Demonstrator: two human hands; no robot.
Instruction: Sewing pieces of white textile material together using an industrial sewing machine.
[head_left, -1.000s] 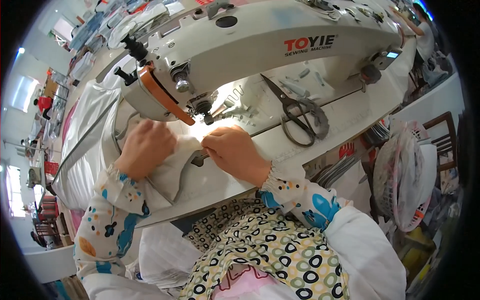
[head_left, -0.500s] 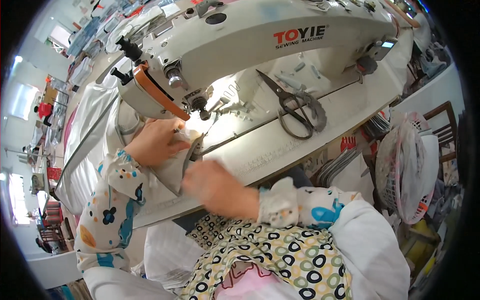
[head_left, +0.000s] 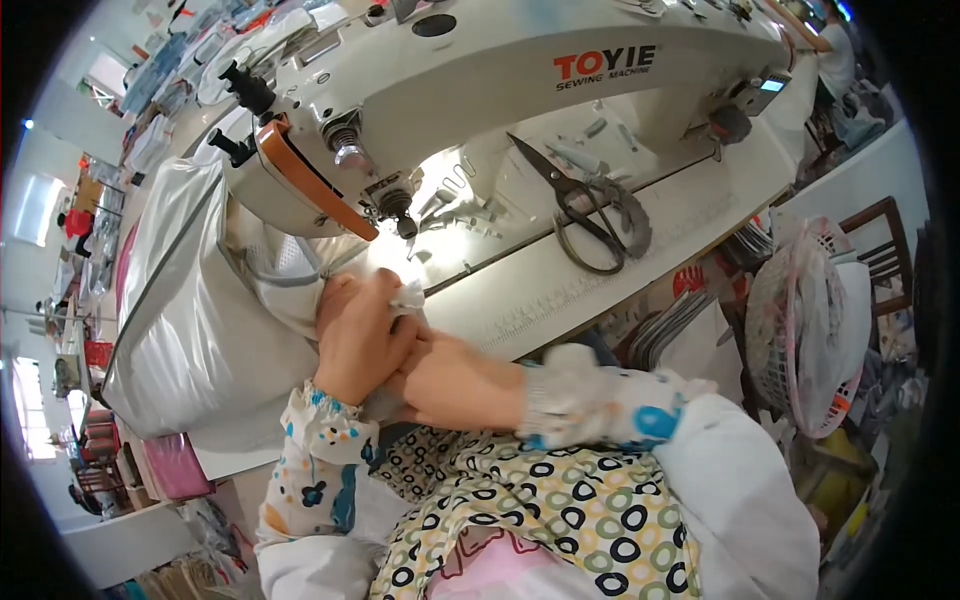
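A white industrial sewing machine (head_left: 480, 90) with an orange trim stands on a white table (head_left: 620, 270). My left hand (head_left: 355, 335) grips a piece of white fabric (head_left: 290, 275) just below the needle and presser foot (head_left: 405, 225). My right hand (head_left: 450, 380) lies at the table's near edge, pressed against the left wrist, and seems to clasp the same fabric from below; its fingers are partly hidden. A large heap of pale grey-white cloth (head_left: 190, 330) hangs off the table's left side.
Black-handled scissors (head_left: 590, 210) lie on the machine bed to the right of the needle. A pink mesh basket (head_left: 810, 330) and a wooden chair (head_left: 885, 255) stand at the right. Shelves and clutter fill the left. Another person (head_left: 835, 60) is at the far right.
My right hand has come off the fabric at the needle and dropped to the table's near edge beside my left wrist. My left hand has stayed on the fabric, shifting slightly toward me.
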